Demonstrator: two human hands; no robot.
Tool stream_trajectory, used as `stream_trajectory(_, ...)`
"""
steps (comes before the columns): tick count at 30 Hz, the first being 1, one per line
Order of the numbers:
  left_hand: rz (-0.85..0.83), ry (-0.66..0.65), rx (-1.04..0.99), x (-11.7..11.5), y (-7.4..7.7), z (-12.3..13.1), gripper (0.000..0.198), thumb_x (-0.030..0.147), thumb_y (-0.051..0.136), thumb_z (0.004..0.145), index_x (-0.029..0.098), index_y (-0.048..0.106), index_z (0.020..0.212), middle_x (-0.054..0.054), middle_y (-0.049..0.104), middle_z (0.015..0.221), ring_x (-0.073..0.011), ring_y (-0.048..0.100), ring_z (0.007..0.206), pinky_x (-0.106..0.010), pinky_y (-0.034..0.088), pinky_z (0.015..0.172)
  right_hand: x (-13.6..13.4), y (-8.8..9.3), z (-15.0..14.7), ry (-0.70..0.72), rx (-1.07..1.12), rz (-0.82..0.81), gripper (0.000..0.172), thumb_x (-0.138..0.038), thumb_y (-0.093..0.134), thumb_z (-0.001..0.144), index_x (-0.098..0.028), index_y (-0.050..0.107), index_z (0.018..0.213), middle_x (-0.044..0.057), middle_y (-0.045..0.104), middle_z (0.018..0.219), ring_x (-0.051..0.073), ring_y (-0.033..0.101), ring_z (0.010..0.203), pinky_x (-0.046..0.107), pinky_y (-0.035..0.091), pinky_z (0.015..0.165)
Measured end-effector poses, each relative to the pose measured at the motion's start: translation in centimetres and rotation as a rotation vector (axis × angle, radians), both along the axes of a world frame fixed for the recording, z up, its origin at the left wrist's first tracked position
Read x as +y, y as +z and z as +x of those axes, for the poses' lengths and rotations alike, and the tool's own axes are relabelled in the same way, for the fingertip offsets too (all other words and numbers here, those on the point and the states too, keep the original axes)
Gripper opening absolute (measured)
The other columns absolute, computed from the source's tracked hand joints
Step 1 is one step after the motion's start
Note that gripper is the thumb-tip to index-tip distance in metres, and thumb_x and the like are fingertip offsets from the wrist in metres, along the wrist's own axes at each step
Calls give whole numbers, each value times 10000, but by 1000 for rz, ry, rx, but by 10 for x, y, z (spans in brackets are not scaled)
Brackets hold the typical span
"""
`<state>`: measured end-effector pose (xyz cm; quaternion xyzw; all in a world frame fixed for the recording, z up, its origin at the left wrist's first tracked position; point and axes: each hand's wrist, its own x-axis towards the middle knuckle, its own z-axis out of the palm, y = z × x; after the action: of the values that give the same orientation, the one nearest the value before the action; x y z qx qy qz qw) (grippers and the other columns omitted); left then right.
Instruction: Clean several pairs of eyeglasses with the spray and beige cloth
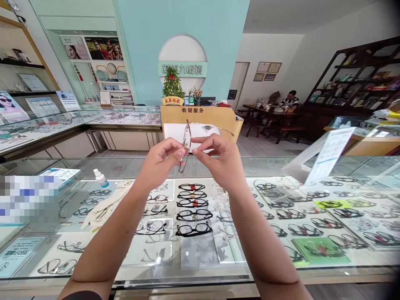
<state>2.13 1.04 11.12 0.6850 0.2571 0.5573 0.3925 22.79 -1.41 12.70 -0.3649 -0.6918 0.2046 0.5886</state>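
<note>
I hold a pair of thin metal-framed glasses [188, 137] up in front of me, above a glass display counter [218, 166]. My left hand [161, 160] pinches the frame's near side between thumb and fingers. My right hand [218, 160] grips the other side, where one temple arm sticks out to the right. The frame is turned almost edge-on, lenses upright. Under the glass lie rows of dark spectacle frames [192, 216].
A small white dropper bottle [101, 178] and a pale cloth [103, 210] lie on the counter at left. A tilted acrylic sign [328, 156] stands at right. A wooden cashier desk [200, 118] is ahead. A person sits at a far table [290, 100].
</note>
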Motion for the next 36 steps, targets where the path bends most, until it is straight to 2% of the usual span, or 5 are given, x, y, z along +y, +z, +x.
stream_trajectory(9,23,-38,30,-3,0,1,378,575,877,969,215,767,931,-44,704,973,-180,663,933,-332,689,833,2,2,-1,58,62,-69,266,-441,895,893,-240,723,911,68,881,1126,204,783,916,374,562,735)
stream_trajectory(20,76,2,10,-5,0,6,395,589,873,968,225,735,898,-33,681,913,-176,654,828,-344,675,782,4,-1,-5,-58,34,-25,136,-315,781,924,-258,713,1028,37,866,1102,196,788,923,349,556,699)
stream_trajectory(24,50,20,-11,-5,-2,6,416,612,872,962,224,734,912,-64,728,990,-221,721,994,-350,697,811,6,-4,-5,-106,14,-4,338,-327,772,929,-268,711,1255,46,861,1108,204,786,900,354,574,699)
stream_trajectory(29,42,49,-18,-5,-2,5,406,599,854,984,215,733,930,-91,778,1073,-238,753,1072,-347,706,819,9,-7,-3,-156,-16,12,657,-330,744,944,-304,560,1574,47,846,1158,213,760,835,389,596,731)
stream_trajectory(36,28,80,-56,-3,-3,3,394,594,873,975,221,745,960,-95,805,1112,-229,758,1075,-361,721,843,13,-9,0,-221,-64,47,758,-224,656,914,-321,495,1648,92,780,1359,236,758,945,427,608,815)
